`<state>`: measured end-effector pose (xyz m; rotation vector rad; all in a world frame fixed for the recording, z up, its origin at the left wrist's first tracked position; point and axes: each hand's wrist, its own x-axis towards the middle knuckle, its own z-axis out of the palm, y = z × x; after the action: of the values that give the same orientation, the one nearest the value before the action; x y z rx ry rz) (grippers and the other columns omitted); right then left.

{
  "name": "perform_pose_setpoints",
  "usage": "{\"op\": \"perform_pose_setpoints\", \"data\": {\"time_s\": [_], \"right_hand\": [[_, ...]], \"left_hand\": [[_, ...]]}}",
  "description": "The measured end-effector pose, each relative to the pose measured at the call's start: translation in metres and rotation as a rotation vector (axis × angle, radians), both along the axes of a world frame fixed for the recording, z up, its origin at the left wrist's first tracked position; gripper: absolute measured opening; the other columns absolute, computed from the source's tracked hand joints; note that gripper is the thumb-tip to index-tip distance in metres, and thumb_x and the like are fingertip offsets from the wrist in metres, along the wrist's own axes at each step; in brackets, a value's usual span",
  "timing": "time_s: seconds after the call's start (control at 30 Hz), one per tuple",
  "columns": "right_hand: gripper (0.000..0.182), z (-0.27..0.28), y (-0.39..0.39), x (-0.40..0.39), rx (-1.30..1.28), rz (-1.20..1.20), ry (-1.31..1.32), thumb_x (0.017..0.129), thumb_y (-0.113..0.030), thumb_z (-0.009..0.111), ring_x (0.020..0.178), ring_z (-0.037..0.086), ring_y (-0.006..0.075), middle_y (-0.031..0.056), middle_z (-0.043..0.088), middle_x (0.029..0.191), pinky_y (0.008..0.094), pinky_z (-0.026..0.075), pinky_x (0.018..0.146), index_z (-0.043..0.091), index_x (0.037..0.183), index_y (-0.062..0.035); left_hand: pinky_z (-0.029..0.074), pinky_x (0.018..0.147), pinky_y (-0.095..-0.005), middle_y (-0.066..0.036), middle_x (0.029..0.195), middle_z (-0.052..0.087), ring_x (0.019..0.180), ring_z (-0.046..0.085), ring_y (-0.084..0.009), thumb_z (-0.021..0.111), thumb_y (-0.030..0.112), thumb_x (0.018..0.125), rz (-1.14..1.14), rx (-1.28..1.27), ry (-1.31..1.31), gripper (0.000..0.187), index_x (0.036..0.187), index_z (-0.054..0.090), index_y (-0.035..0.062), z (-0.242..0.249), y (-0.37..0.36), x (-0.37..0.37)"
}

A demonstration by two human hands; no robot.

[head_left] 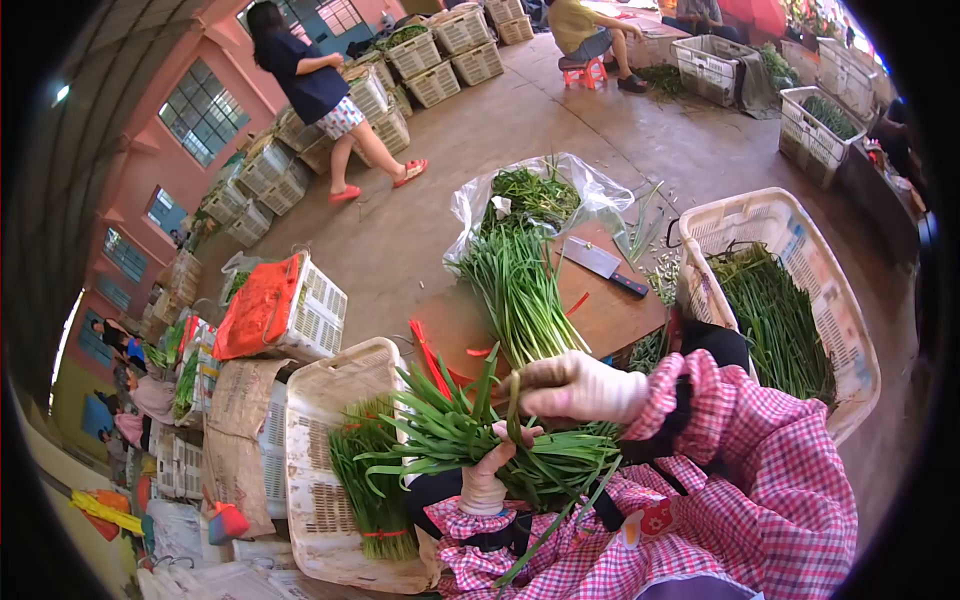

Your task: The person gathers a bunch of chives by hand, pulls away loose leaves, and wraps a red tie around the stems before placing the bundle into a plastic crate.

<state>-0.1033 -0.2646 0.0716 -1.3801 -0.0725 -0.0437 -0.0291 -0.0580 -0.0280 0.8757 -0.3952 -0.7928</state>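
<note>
My left hand (488,474), low in the middle, is wrapped round a bunch of garlic chives (440,430) with long flat green leaves fanning out both ways. My right hand (575,388), in a pale glove or wrap, is closed just above it, pinching a leaf (513,405) that rises from the bunch. A loose pile of chives (515,290) lies beyond my hands on a round wooden board (440,320), pale stems toward me. On its right rests a knife (603,264) with a dark handle. Red ties (428,350) lie at the board's left edge.
A white crate (300,480) on my left holds red-tied bundles; another crate (860,370) on my right holds loose greens. A plastic bag (600,190) of greens sits behind the board. A person (310,85) walks at the far left; another person (585,40) sits on a red stool.
</note>
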Motion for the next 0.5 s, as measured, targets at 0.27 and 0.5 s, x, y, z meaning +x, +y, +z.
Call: {"op": "perform_pose_setpoints", "data": {"time_s": [0.27,0.5], "right_hand": [[0.021,0.100,-0.069,0.054,0.087,-0.483,-0.296,0.090,-0.021,0.059,0.060,0.060,0.0149,0.0071,0.064,0.076,0.0280,0.050,0.055,0.060,0.101,-0.0034],[0.016,0.118,-0.093,0.077,-0.104,-0.676,-0.606,0.089,-0.010,0.054,0.062,0.061,0.0125,0.0093,0.068,0.083,0.0262,0.051,0.060,0.060,0.102,-0.0019]], "left_hand": [[0.050,0.087,-0.0460,-0.017,0.096,0.065,0.096,0.062,-0.0315,0.058,0.037,0.092,0.162,0.062,0.384,0.040,0.102,0.059,-0.0017,-0.022,0.022,0.021],[0.049,0.090,-0.0446,-0.011,0.111,0.063,0.096,0.061,-0.0274,0.059,0.032,0.092,0.427,0.096,0.301,0.037,0.114,0.058,0.0022,-0.034,0.039,0.036]]}}
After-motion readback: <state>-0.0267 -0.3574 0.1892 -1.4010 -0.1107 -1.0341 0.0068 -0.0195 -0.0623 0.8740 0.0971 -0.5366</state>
